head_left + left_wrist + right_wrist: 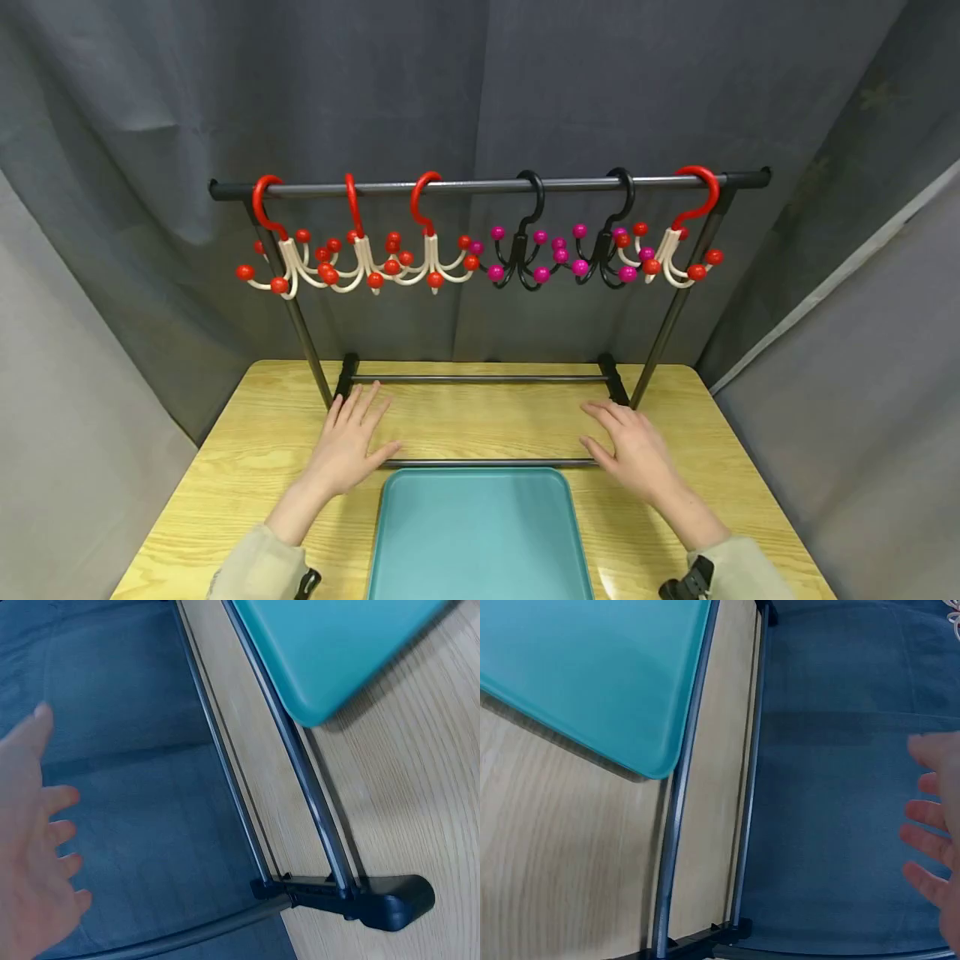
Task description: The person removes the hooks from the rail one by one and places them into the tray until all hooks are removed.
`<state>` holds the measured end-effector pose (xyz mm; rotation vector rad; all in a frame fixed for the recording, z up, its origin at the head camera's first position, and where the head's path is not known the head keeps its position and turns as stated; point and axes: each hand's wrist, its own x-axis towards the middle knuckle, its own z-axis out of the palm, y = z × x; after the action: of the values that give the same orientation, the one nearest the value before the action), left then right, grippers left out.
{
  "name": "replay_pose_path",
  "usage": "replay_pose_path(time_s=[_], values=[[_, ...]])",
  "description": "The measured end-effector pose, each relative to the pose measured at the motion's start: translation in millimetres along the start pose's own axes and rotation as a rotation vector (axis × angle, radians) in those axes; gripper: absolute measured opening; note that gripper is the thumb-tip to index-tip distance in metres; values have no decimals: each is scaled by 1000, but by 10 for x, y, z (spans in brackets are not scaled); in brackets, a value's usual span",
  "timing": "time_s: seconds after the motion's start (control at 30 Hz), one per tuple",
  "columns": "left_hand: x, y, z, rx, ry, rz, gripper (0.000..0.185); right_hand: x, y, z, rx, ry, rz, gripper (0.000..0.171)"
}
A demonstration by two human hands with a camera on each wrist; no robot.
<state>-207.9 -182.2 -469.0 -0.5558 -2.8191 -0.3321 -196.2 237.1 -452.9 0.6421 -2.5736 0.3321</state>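
Observation:
My left hand (pixel 347 450) reaches over the left end of the rack's base, fingers spread and holding nothing. On the other side my right hand (pixel 637 450) hovers by the right end of the base, its fingers extended and loosely bent, also holding nothing. A dark metal rack (pixel 480 187) stands before me. From its top rail hang claw hooks: three red-and-white ones (pixel 431 250) on the left, two black ones with magenta balls (pixel 519 247) right of the middle, and one more red-and-white claw hook (pixel 667 246) at the right end.
A turquoise tray (pixel 480 533) lies on the wooden table (pixel 187 533) between my forearms, against the rack's front base bar (pixel 487 462). Grey curtains (pixel 480 100) close off the back and both sides. The rack's slanted legs (pixel 303 329) rise beyond my hands.

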Motion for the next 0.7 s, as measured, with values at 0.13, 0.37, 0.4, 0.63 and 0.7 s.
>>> replay_pose_path(time_s=[0.13, 0.37, 0.4, 0.63, 0.7], values=[[24, -88, -44, -16, 106, -27, 55, 43, 30, -67, 3, 136, -43, 32], [48, -238, -166, -111, 283, -164, 40, 186, 140, -321, -18, 318, -115, 17], [55, -263, -178, -126, 302, -187, 39, 218, 159, -376, -25, 342, -114, 16], [126, -437, -277, -263, 393, -338, 32, 470, 263, -802, -39, 444, -44, 14], [150, -486, -317, -320, 435, -377, 30, 536, 284, -903, -40, 459, -26, 13]])
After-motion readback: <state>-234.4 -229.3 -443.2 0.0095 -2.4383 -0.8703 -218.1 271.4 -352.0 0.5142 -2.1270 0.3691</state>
